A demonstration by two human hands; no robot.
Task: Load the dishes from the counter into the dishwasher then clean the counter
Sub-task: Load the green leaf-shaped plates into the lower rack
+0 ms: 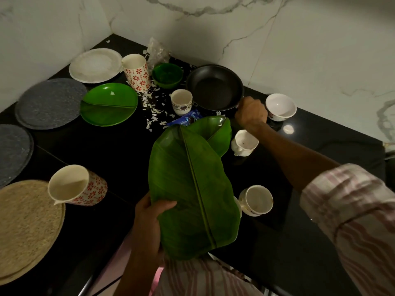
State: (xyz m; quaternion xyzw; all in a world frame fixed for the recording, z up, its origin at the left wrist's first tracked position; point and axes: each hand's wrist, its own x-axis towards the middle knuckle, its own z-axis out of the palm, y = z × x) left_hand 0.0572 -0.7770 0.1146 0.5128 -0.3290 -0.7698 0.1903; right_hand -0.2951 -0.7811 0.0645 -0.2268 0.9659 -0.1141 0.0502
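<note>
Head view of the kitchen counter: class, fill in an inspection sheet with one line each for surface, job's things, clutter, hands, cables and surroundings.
Surface: black glossy counter, running into a corner.
Job's things: black frying pan; green leaf-shaped plate flat on the counter; white plate; green bowl; two red-flowered cups, one upright, one tipped; several small white cups.
Clutter: white flakes scattered mid-counter; blue biscuit wrapper; crumpled clear plastic.
Hands: left hand holds a green leaf plate; right hand grips the pan's handle.
Cables: nothing seen.
Surroundings: white marble walls; round mats at left.
</note>
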